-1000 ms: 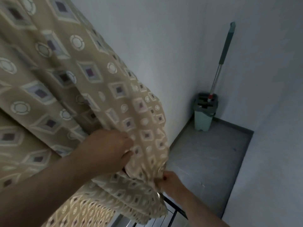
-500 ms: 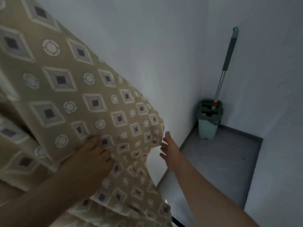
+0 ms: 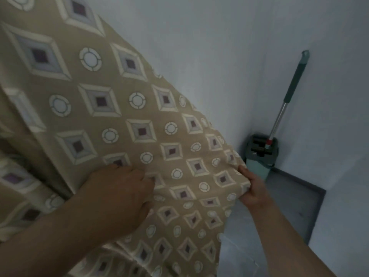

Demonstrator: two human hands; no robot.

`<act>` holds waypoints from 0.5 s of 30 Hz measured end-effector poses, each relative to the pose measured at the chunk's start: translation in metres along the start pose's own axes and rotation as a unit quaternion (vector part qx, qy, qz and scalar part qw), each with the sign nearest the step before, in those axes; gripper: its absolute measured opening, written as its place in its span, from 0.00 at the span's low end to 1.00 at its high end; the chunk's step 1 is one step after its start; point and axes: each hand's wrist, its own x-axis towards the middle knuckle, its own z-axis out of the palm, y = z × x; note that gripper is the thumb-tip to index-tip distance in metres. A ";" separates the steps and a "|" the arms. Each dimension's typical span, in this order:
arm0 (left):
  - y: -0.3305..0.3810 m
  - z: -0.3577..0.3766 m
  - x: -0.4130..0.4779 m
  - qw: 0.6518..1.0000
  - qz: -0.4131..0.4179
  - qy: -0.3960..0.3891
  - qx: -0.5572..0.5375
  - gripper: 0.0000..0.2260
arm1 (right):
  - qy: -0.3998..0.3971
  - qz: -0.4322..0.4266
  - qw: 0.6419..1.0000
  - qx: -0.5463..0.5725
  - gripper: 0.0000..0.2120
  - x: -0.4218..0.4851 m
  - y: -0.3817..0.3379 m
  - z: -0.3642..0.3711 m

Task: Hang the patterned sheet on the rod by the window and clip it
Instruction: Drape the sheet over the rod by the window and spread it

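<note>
Our right hand (image 3: 252, 189) pinches the beige diamond-and-circle patterned cotton sheet (image 3: 123, 108) at its edge, our left hand (image 3: 119, 196) bunches a fold, to spread it.

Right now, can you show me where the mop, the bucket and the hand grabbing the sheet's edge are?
mop (image 3: 295, 76), head view, on its green handle grip.
bucket (image 3: 257, 166), head view, on its pale green front wall.
right hand (image 3: 252, 188), head view, on the back of the hand.
</note>
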 end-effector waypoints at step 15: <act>-0.006 -0.028 0.014 0.998 -0.069 0.003 -0.013 0.19 | 0.021 -0.133 0.974 0.184 0.24 0.000 -0.002 0.029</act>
